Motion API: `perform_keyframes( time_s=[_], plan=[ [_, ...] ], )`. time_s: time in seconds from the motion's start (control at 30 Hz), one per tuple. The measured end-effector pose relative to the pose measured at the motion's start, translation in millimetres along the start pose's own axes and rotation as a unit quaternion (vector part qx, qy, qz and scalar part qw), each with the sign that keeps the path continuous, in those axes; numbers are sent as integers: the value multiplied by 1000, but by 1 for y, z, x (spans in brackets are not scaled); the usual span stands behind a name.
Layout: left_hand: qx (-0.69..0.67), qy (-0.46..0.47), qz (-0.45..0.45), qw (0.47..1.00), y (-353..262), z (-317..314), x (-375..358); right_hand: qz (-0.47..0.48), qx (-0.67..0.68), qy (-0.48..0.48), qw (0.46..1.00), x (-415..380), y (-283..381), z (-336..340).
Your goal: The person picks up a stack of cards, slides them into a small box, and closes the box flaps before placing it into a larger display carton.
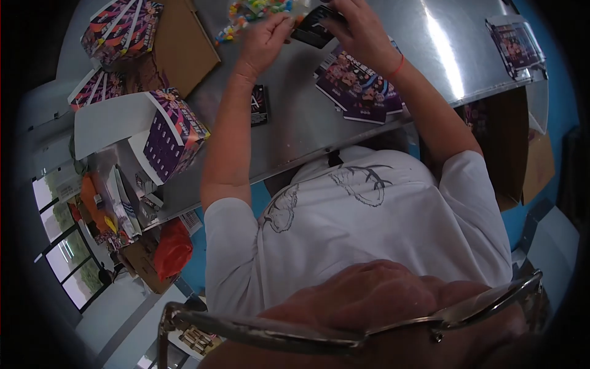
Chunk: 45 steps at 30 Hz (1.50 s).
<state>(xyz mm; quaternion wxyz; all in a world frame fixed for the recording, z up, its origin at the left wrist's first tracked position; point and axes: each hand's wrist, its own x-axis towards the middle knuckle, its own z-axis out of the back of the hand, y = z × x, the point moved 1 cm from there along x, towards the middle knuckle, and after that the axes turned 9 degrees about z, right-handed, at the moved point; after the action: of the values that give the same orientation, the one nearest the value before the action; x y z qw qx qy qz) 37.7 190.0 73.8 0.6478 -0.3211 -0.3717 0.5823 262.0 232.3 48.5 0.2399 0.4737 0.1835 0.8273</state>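
Observation:
A small black packet [313, 27] with pale print is between my hands over the metal table. My right hand [362, 37] holds it from the right side, fingers across its face. My left hand [267, 46] is closed in a pinch at its left edge; the fingertips are partly hidden. Just beyond lies a heap of small multicoloured pieces [246, 15], cut off by the frame's top. A stack of purple printed cartons [362, 86], lying flat, is below my right forearm. Beside my left forearm lies another black box [260, 104], partly covered by the arm.
Left on the metal table [289, 135] stand an open purple printed box [175, 135], another printed box [123, 31] and a brown cardboard box [184, 46]. A clear-sided holder with a printed pack [516, 49] is at the right edge, above an open carton [510, 147]. A red bag [173, 249] hangs lower left.

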Motion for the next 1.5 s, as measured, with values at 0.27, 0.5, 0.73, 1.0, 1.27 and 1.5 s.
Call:
perform_keyframes(
  time_s=[0.27,0.5,0.73,1.0,1.27,1.5],
  plan=[
    [-189,126,73,971,3,-24,-14,-27,-14,30,999,-15,-8,-10],
    [-69,53,103,991,-5,-43,-13,-30,-19,49,998,-28,-25,10],
    [8,38,55,998,-4,-55,-35,-36,-29,68,997,-53,-41,46],
    [226,276,5,934,-3,-84,-3,-53,-28,100,993,-63,-14,37],
    [234,122,-134,955,9,-78,-9,-49,-21,120,991,-56,-3,29],
    [222,2,-175,959,2,-77,-32,-35,-22,142,989,-41,13,23]
  ],
)
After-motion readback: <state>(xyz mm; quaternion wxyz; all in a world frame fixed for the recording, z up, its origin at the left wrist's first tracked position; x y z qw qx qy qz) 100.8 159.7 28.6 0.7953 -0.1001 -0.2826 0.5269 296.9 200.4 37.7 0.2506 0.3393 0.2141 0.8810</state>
